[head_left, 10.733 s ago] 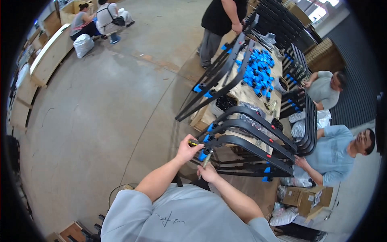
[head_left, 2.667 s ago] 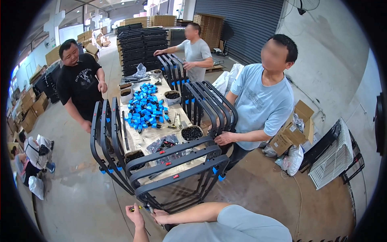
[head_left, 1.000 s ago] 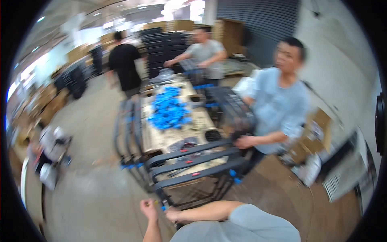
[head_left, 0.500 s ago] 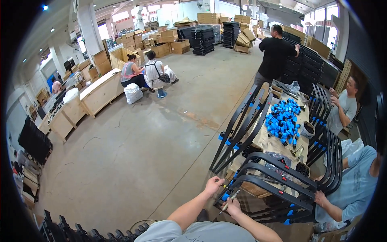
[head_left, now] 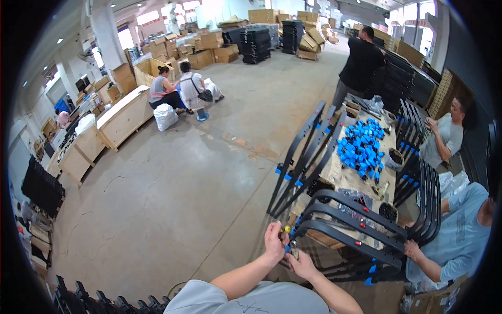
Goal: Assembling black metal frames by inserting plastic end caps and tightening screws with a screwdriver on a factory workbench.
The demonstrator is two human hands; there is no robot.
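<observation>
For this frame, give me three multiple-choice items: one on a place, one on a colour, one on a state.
1. Where are the person's hands?
A. at the near end of the black frames
B. on a cardboard box
C. on the floor

2. What colour are the small parts piled on the table?
A. red
B. blue
C. green

3. How do the two hands stand?
A. far apart
B. close together
C. out of view

Answers:
1 A: left hand and right hand meet the black frames.
2 B: small parts on the table are blue.
3 B: they nearly touch.
</observation>
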